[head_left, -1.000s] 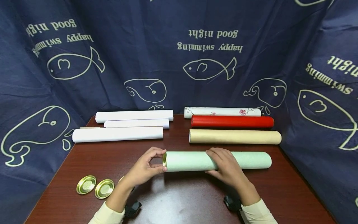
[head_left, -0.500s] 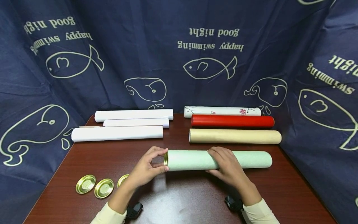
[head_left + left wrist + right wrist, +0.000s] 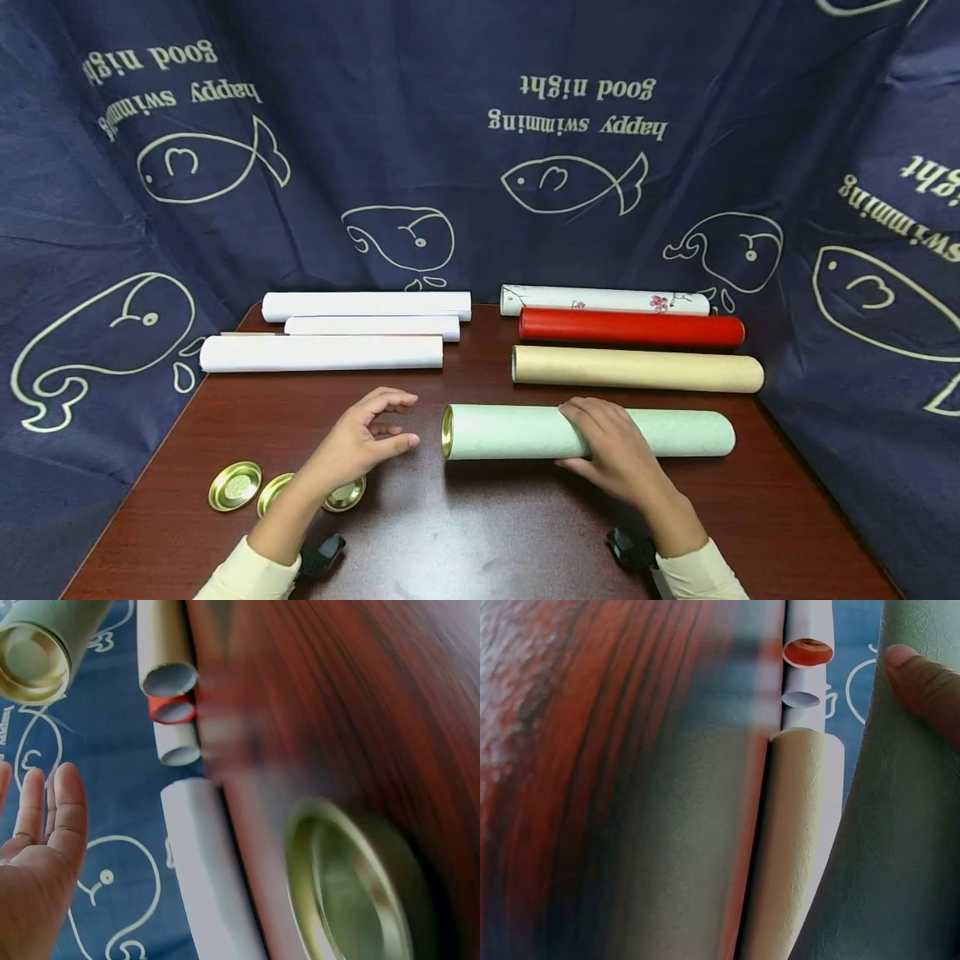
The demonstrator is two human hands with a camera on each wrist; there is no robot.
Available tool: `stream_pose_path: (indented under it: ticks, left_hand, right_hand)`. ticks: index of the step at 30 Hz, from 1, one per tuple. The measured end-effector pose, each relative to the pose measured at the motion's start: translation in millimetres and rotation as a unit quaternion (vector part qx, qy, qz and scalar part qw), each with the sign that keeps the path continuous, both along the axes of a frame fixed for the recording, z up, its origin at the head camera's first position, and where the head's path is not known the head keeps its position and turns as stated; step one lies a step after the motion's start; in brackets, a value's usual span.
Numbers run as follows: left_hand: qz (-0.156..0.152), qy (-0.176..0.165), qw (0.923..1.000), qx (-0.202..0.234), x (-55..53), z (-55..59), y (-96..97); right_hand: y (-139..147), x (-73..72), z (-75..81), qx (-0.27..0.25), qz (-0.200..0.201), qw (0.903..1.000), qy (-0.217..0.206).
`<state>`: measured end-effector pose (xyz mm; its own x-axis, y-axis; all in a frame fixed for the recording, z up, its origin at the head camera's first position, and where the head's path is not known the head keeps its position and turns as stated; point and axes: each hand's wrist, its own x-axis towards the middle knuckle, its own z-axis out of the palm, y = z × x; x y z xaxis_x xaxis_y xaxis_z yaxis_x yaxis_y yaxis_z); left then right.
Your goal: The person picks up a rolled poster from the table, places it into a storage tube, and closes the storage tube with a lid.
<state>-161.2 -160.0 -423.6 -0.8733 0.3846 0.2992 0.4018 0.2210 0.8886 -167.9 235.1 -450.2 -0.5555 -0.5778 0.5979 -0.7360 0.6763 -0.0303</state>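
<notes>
Right hand (image 3: 611, 437) grips the green tube (image 3: 517, 432) mid-length, its long axis running left to right, while the left hand (image 3: 362, 442), fingers parted and holding nothing, hangs just clear of the gold cap (image 3: 447, 432) in the tube's left end.

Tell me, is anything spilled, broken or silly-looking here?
Yes: the cream printed writing on the navy-blue cloth behind the brown wood-grained table is upside down, which looks odd. I see no spill, and the long mint-green cylindrical tube held by the right hand shows no damage.
</notes>
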Motion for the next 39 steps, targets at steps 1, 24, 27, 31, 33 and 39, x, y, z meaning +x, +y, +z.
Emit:
stream_pose_path:
  ticks: [1,24,27,31,33,39]
  left_hand:
    - [0.002,-0.001,1.0,-0.006,-0.6,0.5,-3.1]
    - [0.047,0.022,0.9791,-0.197,-39.8,-8.4,-68.0]
    - [0.039,0.032,0.9728,-0.226,-47.8,-11.4,-72.6]
    - [0.05,0.042,0.9678,-0.243,-57.1,-11.9,-76.7]
    - [0.061,0.049,0.9651,-0.25,-62.2,-11.8,-78.8]
    - [0.071,0.07,0.9458,-0.309,-79.3,-6.0,-83.3]
  right_hand:
    - [0,-0.5,-0.2,-0.001,0.0,1.0,0.001]
    - [20,-21.9,-4.0,0.035,-0.002,0.9993,-0.017]
    - [29,-27.4,-6.2,0.041,-0.004,0.999,-0.02]
    - [42,-33.3,-8.0,0.046,-0.01,0.9985,-0.028]
    - [49,-36.8,-8.2,0.051,-0.016,0.9979,-0.037]
    - [67,-47.1,-8.4,0.078,-0.036,0.9944,-0.061]
